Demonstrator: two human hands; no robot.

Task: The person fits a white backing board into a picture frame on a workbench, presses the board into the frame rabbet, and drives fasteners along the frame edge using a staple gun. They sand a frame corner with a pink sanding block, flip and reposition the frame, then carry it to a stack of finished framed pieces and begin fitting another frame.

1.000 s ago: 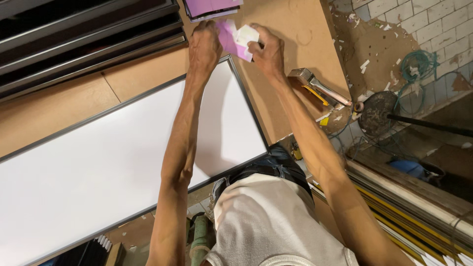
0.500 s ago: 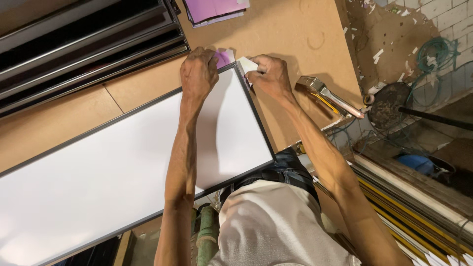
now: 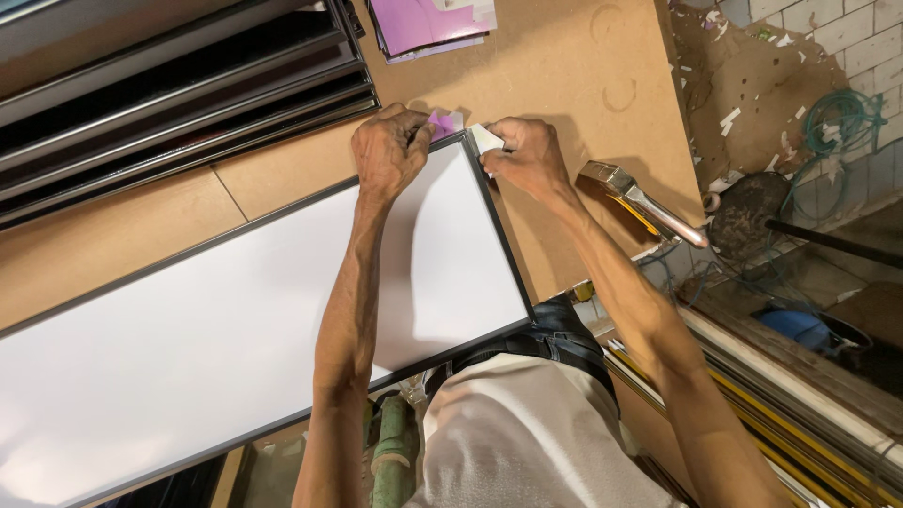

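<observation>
A large white panel [image 3: 216,329] in a thin dark frame lies flat on the brown board bench [image 3: 583,85]. My left hand [image 3: 388,149] presses down on the panel's far right corner, fingers pinching a small pink corner piece [image 3: 442,123]. My right hand [image 3: 527,155] sits just outside the same corner, gripping a small white piece [image 3: 486,139] against the frame's edge. Both forearms reach out over the panel and bench.
Dark metal frame lengths [image 3: 169,103] are stacked at the back left. A pile of purple sheets [image 3: 433,23] lies at the bench's far edge. A metal staple-gun-like tool [image 3: 640,202] rests to the right. Beyond the bench: rubble, hose, brick wall.
Both hands came down from the bench's far side to the panel's far right corner, bringing the pink and white pieces onto the frame corner.
</observation>
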